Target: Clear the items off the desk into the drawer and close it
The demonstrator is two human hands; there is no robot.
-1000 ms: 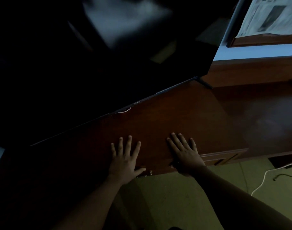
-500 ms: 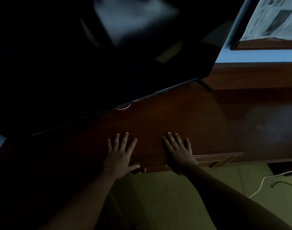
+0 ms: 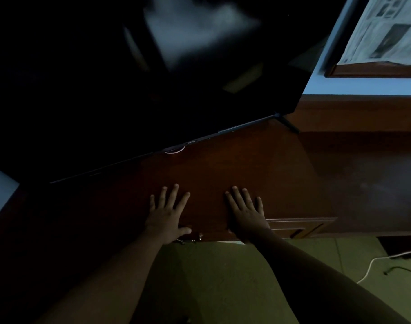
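Now both hands sit a touch nearer each other along the front edge of the desk (image 3: 246, 164) than 1 second ago, and the view has swung so the newspaper at the upper right shows more fully; otherwise little has changed. The left hand (image 3: 167, 216) lies flat on the desktop, fingers straight and spread, its thumb pointing along the front edge. The right hand (image 3: 245, 213) lies flat just beside it, also with straight fingers, its heel over the edge; both grip nothing.

The desktop is smooth, reddish-brown polished wood, bare where the light reaches it. Below the front edge, between the 2 hands, a small metal handle (image 3: 190, 240) marks the drawer (image 3: 286, 226), whose moulded front looks flush with the desk and closed.

1 large black television (image 3: 153, 78) with a glossy, reflective screen stands across the back of the desk, 1 slim foot (image 3: 288, 123) near the back right corner. 1 wood-framed newspaper sheet (image 3: 386, 31) hangs on the pale blue wall. On the greenish floor lie 2 cables, 1 white (image 3: 372, 263) and 1 dark (image 3: 400, 270).
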